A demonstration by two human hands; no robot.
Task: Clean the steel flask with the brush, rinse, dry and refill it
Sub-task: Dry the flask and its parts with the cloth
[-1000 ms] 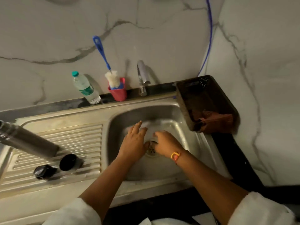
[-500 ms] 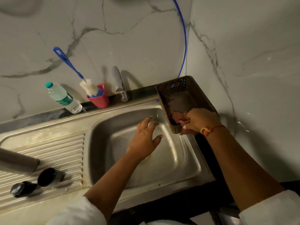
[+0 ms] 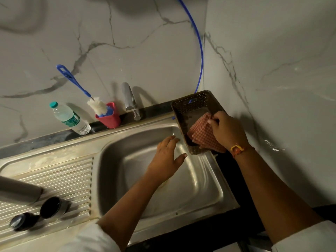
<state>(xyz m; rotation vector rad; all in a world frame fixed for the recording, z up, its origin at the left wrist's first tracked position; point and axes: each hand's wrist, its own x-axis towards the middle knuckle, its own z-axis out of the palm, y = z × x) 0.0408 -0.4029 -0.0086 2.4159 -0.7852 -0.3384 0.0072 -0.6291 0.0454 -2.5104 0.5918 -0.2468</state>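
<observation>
The steel flask [image 3: 18, 190] lies on its side on the ribbed drainboard [image 3: 63, 171] at the left edge, partly cut off. Its two black caps [image 3: 52, 207] [image 3: 20, 220] sit just in front of it. A blue-handled bottle brush [image 3: 96, 106] stands in a red cup [image 3: 109, 118] behind the sink. My right hand [image 3: 227, 131] pinches a red checked cloth [image 3: 201, 135] inside the brown basket [image 3: 190, 100]. Over the steel sink basin [image 3: 200, 193], my left hand [image 3: 167, 155] hovers with fingers spread, holding nothing.
A plastic water bottle [image 3: 70, 119] leans against the marble wall at the back left. The chrome tap [image 3: 130, 99] stands behind the basin. A blue hose [image 3: 199, 42] runs down the wall corner behind the basket. Black counter edges the sink on the right.
My right hand left the basin, reached into the basket and lifted the checked cloth up. My left hand rose from the drain and stayed over the basin. The view shifted right.
</observation>
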